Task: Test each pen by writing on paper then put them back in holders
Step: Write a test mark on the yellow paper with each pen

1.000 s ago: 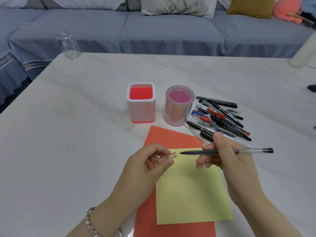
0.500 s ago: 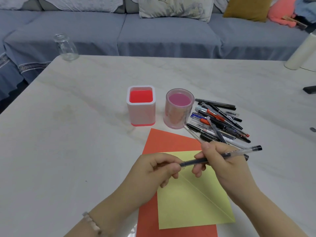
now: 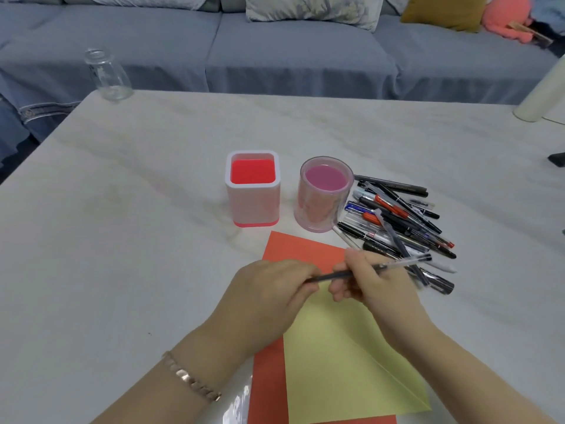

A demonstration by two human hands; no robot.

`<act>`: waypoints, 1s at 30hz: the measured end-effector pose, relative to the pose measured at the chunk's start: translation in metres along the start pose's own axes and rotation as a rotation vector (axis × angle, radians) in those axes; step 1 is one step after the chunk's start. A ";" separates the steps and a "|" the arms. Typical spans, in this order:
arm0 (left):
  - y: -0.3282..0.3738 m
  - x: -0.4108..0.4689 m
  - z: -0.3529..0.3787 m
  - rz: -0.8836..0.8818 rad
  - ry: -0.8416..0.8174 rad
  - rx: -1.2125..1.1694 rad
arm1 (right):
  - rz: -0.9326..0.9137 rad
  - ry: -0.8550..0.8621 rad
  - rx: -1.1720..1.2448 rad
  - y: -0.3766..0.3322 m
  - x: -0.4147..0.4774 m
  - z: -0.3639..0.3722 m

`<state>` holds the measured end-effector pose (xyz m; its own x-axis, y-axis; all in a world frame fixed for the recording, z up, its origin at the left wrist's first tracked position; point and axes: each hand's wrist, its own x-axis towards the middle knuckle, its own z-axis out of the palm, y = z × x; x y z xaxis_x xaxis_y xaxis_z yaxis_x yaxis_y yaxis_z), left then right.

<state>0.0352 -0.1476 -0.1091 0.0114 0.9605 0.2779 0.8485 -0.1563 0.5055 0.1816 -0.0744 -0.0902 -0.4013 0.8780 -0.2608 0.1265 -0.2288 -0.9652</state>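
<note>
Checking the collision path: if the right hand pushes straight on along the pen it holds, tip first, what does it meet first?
The left hand. The pen in the right hand points at it, tip among its curled fingers. Whether they actually touch is unclear.

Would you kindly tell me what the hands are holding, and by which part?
One pen: the right hand pinches its barrel near the middle; the left hand grips its tip end, which is hidden in that grip.

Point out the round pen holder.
The pink holder, beside the pen pile; the white holder with the red inside is square.
</note>
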 end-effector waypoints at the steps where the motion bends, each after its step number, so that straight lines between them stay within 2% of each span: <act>1: -0.004 0.000 0.004 -0.032 0.024 0.030 | 0.015 -0.085 -0.093 -0.002 0.005 -0.003; 2: -0.005 -0.002 0.004 -0.132 0.060 -0.005 | 0.000 -0.135 -0.250 -0.002 0.011 -0.009; 3: -0.008 -0.004 0.004 -0.254 0.125 -0.043 | -0.047 -0.108 -0.461 0.001 0.019 -0.017; 5: -0.023 -0.010 0.002 -0.442 0.227 0.011 | -0.158 0.080 -0.901 0.007 0.034 -0.038; 6: -0.034 -0.015 0.000 -0.463 0.234 0.112 | -0.167 0.156 -1.048 0.008 0.039 -0.046; 8: -0.058 -0.025 -0.004 -0.457 0.202 0.301 | -0.085 0.196 -1.177 0.011 0.045 -0.055; 10: -0.079 -0.035 -0.005 -0.488 0.156 0.424 | -0.025 0.143 -1.232 0.018 0.048 -0.058; 12: -0.087 -0.038 -0.005 -0.540 0.126 0.468 | -0.056 0.110 -1.290 0.025 0.050 -0.057; 14: -0.086 -0.035 -0.004 -0.537 0.170 0.491 | -0.101 0.105 -1.325 0.028 0.051 -0.057; 17: -0.062 -0.023 0.005 -0.443 0.251 0.345 | -0.182 0.088 -1.218 0.022 0.047 -0.058; 19: -0.028 -0.010 0.006 -0.426 0.229 -0.047 | -0.184 0.100 -0.913 0.012 0.035 -0.054; 21: 0.012 0.002 0.007 -0.509 0.037 -0.554 | -0.153 0.059 -0.455 -0.003 0.014 -0.043; 22: 0.026 0.005 0.010 -0.500 -0.065 -0.709 | -0.142 0.023 -0.255 -0.010 0.004 -0.036; 24: 0.045 0.007 0.018 -0.330 -0.163 -0.746 | -0.111 -0.006 -0.010 -0.016 -0.013 -0.024; 25: 0.050 0.006 0.021 -0.247 -0.166 -0.712 | -0.113 0.007 0.022 -0.016 -0.019 -0.020; 28: 0.052 0.004 0.024 -0.065 -0.082 -0.511 | -0.168 0.121 -0.088 -0.004 -0.024 -0.015; 30: 0.050 0.000 0.026 -0.020 -0.054 -0.413 | -0.151 0.158 -0.102 0.000 -0.026 -0.013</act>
<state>0.0914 -0.1497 -0.1046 0.0338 0.9732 0.2273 0.5652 -0.2061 0.7988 0.2041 -0.0917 -0.0836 -0.2764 0.9559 -0.0995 0.1703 -0.0531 -0.9840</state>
